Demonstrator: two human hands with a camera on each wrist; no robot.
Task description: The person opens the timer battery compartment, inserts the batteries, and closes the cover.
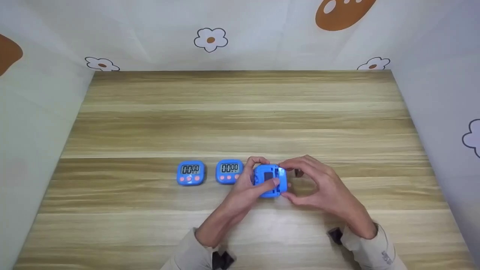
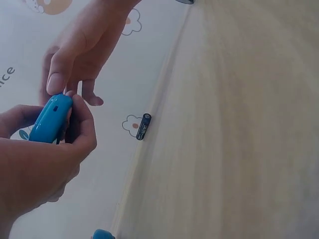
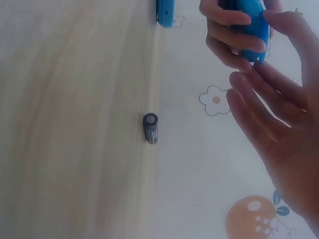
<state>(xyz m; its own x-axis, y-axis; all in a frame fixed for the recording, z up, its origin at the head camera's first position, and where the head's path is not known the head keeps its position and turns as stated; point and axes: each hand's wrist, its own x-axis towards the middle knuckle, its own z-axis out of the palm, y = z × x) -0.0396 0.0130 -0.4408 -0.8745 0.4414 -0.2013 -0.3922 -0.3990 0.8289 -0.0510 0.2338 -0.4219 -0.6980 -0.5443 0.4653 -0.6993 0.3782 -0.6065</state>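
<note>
My left hand [image 1: 245, 187] grips a blue digital timer [image 1: 258, 190] with its back turned up, the thumb lying across the back. Around the dark rectangle [image 1: 268, 176] on that back are raised ribs and slots. At the timer's right end, my right hand [image 1: 324, 185] pinches a blue strip [image 1: 283, 178] between thumb and forefinger. In the right wrist view, the other fingers of the right hand [image 3: 279, 114] extend below the timer [image 3: 256, 30]. A dark cylindrical battery [image 2: 143, 127] lies on the table, partly covered by the right hand in the head view.
Two more blue timers lie face up to the left: one timer [image 1: 191, 173] farther off, another timer [image 1: 227, 171] close beside the left hand. Both displays read zeros. The wood-grain table [image 1: 240, 112] meets pale patterned walls [image 1: 157, 33] at the back and sides.
</note>
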